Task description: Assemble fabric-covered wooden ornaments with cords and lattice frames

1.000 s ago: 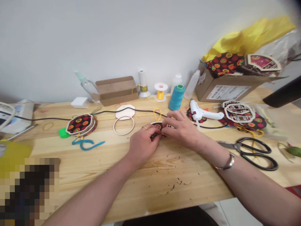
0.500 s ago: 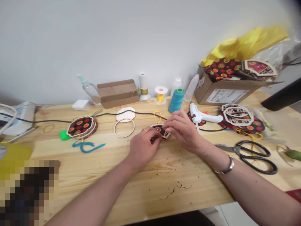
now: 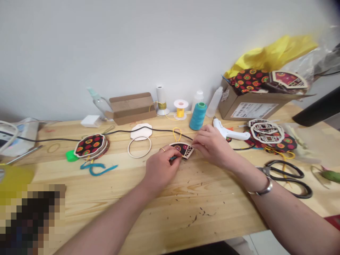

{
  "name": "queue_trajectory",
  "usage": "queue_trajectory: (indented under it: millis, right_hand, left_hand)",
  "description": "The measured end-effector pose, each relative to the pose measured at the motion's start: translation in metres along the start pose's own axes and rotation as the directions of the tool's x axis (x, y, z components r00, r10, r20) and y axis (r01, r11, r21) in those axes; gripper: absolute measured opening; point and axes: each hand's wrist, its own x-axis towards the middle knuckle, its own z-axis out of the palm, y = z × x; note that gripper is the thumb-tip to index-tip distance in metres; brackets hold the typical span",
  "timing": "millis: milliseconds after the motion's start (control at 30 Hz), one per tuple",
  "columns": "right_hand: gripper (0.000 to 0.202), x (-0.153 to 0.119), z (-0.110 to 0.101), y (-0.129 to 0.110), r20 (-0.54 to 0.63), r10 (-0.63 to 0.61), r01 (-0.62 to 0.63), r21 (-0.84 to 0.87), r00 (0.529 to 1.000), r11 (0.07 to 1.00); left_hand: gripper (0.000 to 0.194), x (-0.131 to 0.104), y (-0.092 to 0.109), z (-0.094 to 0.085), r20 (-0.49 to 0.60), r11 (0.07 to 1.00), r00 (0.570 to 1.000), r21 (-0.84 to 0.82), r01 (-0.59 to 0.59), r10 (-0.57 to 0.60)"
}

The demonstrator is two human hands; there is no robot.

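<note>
A small fan-shaped ornament (image 3: 187,150) with a pale wooden frame and dark patterned cloth lies mid-table. My left hand (image 3: 162,167) grips its left and lower side between thumb and fingers. A yellow cord loop (image 3: 177,134) stands up from its top edge. My right hand (image 3: 209,145) is at the ornament's right edge with the fingers drawn together. What those fingertips pinch, if anything, is too small to make out. Behind the right hand stands a teal thread cone (image 3: 198,117), and a white glue gun (image 3: 230,131) lies to the right.
Black-handled scissors (image 3: 289,177) lie beside my right forearm. A wooden ring (image 3: 139,156) and a stack of cloth-covered pieces (image 3: 90,146) are on the left. A cardboard box (image 3: 231,102) stands at the back right. A black cable (image 3: 167,130) crosses the table, and dark scraps (image 3: 202,211) lie in front.
My right hand has drawn back slightly from the top of the ornament to its right edge, showing more of the lattice. My left hand keeps its grip. The view has shifted slightly.
</note>
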Motion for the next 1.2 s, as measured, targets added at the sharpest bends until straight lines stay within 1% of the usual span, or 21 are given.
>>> queue_trajectory:
  millis: [67, 133, 300, 367, 467, 567, 633, 733, 867, 1000, 1200]
  right_hand:
    - [0.021, 0.0, -0.004, 0.003, 0.003, 0.045, -0.045, -0.014, 0.999, 0.999]
    - [0.025, 0.0, -0.005, 0.004, 0.002, 0.047, -0.047, 0.008, 0.999, 0.999]
    - [0.011, -0.002, 0.008, -0.004, -0.003, -0.01, 0.01, 0.129, 1.0, 0.992]
    - [0.011, -0.002, 0.012, -0.009, 0.0, -0.027, 0.027, 0.145, 1.0, 0.989]
    - [0.012, -0.002, 0.014, -0.013, -0.029, -0.031, 0.035, 0.137, 0.999, 0.99]
    - [0.014, -0.002, 0.012, -0.017, -0.029, 0.026, -0.023, 0.096, 0.999, 0.995]
    - [0.016, -0.002, 0.01, -0.021, -0.007, 0.078, -0.077, 0.073, 0.997, 0.994]
    - [0.016, -0.001, 0.009, -0.028, 0.025, 0.142, -0.144, 0.104, 0.99, 0.984]
    - [0.016, -0.001, 0.012, -0.034, 0.027, 0.202, -0.204, 0.142, 0.979, 0.969]
    - [0.019, -0.001, 0.015, -0.036, 0.033, 0.222, -0.225, 0.105, 0.974, 0.969]
    - [0.02, 0.001, 0.019, -0.038, 0.033, 0.201, -0.203, 0.065, 0.979, 0.977]
  left_hand:
    - [0.014, 0.0, 0.0, 0.0, -0.004, 1.0, 1.0, -0.006, -0.003, 0.003]
    - [0.014, 0.0, 0.0, 0.0, -0.007, 1.0, 1.0, -0.011, -0.002, 0.002]
    - [0.013, 0.0, -0.001, 0.001, -0.007, 1.0, 1.0, -0.006, 0.001, -0.001]
    - [0.012, 0.0, -0.001, 0.001, -0.011, 1.0, 1.0, -0.014, -0.004, 0.004]
    - [0.012, 0.0, -0.002, 0.001, -0.014, 1.0, 1.0, -0.017, -0.012, 0.012]
    - [0.012, -0.001, -0.001, 0.001, -0.016, 1.0, 1.0, -0.009, -0.01, 0.01]
    - [0.011, -0.001, -0.001, 0.001, -0.018, 1.0, 1.0, -0.015, -0.008, 0.008]
    - [0.011, -0.001, -0.001, 0.0, -0.017, 0.999, 1.0, -0.03, -0.018, 0.017]
    - [0.012, -0.001, -0.001, 0.0, -0.016, 0.999, 0.999, -0.035, -0.032, 0.032]
    - [0.012, -0.002, -0.001, 0.0, -0.013, 0.999, 0.999, -0.022, -0.032, 0.032]
    - [0.012, -0.001, -0.002, 0.001, -0.021, 0.999, 0.999, 0.008, -0.035, 0.036]
